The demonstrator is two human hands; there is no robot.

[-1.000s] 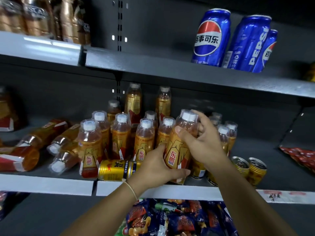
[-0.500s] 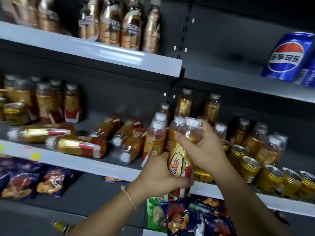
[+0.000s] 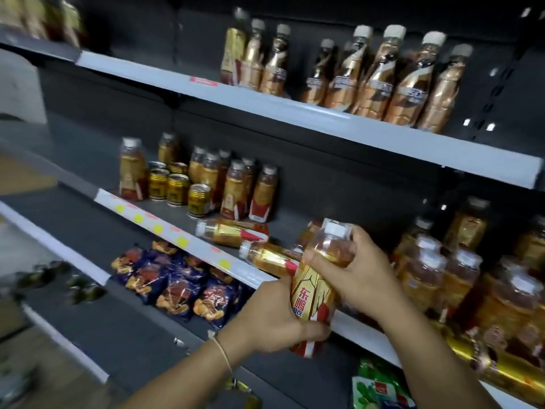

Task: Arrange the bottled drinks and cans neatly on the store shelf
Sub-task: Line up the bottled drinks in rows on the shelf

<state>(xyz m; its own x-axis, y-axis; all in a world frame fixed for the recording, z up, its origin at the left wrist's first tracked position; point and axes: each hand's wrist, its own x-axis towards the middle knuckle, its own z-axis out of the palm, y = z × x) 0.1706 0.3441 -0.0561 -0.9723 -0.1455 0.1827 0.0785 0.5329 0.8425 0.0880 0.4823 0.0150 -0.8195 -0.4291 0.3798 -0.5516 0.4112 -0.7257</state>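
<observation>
- since the earlier frame the view is swinging left: the blue cans are no longer showing, more of the left shelf section is coming into sight, and the held bottle (image 3: 317, 286) is sitting out in front of the middle shelf (image 3: 165, 228) edge with both hands in the same grip.
- left hand (image 3: 272, 318) is reaching up from the lower left, forearm slanting in, a thin bracelet (image 3: 222, 354) circling the wrist; its fingers are curling round the lower part of the bottle's label, thumb wrapping across the base.
- right hand (image 3: 364, 280) is coming in from the lower right, wrist bent over the top; its fingers are pinching the clear shoulder just below the white cap, thumb pressing on the near side.
- the bottle is standing nearly upright, tilting slightly right, off the shelf surface.
- behind it two lying bottles (image 3: 236, 233) are resting on their sides on the middle shelf, caps pointing left.
- further left, gold cans (image 3: 169, 187) and upright bottles (image 3: 244, 191) are standing in a group.
- to the right, blurred capped bottles (image 3: 442, 270) are crowding the same shelf.
- snack bags (image 3: 177, 287) are lying on the shelf below.
- gold-wrapped bottles (image 3: 368, 75) are lining the top shelf.
</observation>
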